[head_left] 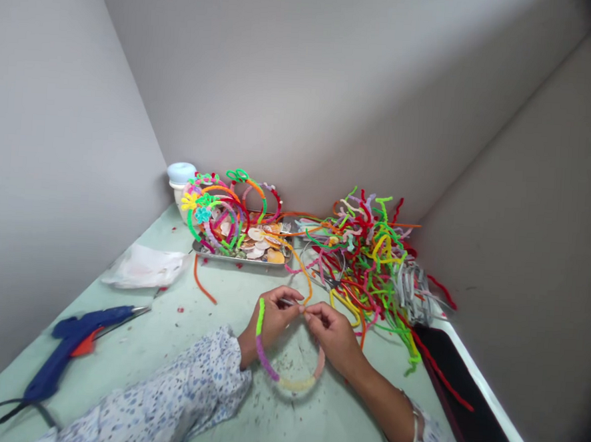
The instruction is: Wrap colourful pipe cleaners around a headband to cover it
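Observation:
A headband (293, 385) wrapped in green, purple, cream and pink pipe cleaner hangs in a loop below my fingers. My left hand (271, 321) is closed on its bare grey stretch, thumb and index finger pinching near the top. My right hand (337, 337) meets it there, fingertips pinched on an orange pipe cleaner (308, 278) at the band. The free length of that pipe cleaner rises and curves back toward a metal tray (243, 260). My fingers hide the exact contact point.
Several finished headbands (221, 210) and flat round pieces (259, 242) lie in the tray. Pipe cleaners (373, 252) pile up at right, with scissors (330, 282) beside them. A blue glue gun (75, 341), plastic bag (145, 267), lidded container (181, 184) and black tray (465, 391) surround the work area.

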Demonstrator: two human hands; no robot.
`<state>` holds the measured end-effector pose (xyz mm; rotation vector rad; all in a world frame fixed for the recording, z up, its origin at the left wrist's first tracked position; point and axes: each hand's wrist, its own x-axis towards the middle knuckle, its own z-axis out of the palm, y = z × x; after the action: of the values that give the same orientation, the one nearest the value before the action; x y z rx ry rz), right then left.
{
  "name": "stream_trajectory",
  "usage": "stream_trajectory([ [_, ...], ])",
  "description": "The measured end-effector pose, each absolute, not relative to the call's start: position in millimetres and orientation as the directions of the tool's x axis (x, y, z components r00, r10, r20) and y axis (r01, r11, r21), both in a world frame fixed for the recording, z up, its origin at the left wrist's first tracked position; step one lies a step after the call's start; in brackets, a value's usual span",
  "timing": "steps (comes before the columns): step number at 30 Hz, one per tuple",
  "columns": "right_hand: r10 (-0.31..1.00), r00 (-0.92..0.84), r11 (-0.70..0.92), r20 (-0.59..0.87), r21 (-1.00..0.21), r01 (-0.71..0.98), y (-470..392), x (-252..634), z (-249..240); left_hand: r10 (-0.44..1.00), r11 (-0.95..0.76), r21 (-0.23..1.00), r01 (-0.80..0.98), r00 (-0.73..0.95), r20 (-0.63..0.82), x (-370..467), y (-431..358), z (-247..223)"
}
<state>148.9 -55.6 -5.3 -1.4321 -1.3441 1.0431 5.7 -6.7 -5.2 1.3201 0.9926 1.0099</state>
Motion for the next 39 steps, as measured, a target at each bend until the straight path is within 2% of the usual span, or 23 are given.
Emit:
stream_trajectory([
  [11, 0.997, 0.043, 0.05, 0.071, -0.926, 0.374, -62.4, 142.9, 0.4, 0.969, -0.042, 0.998, -0.038, 0.243, 0.05, 9.5, -15.3, 0.6],
  [16, 0.993, 0.025, 0.092, 0.111, -0.912, 0.4, -62.7, 142.1, 1.9, 0.977, -0.078, 0.997, 0.005, 0.201, 0.075, 10.9, -18.9, 6.4],
  [23, 0.996, 0.08, 0.006, 0.032, -0.952, 0.305, -57.3, 147.4, -4.3, 0.952, -0.121, 0.992, 0.046, 0.288, 0.103, 8.3, -15.5, -1.9],
  [31, 0.996, 0.076, -0.056, -0.044, -0.984, 0.168, -51.3, 152.0, -7.4, 0.904, -0.378, 0.907, 0.184, 0.285, 0.319, 8.4, -16.1, -13.3],
  [39, 0.995, 0.031, -0.096, -0.093, -0.989, 0.116, -49.5, 157.0, -8.6, 0.874, -0.44, 0.86, 0.259, 0.342, 0.344, 4.6, -16.8, -3.7],
])
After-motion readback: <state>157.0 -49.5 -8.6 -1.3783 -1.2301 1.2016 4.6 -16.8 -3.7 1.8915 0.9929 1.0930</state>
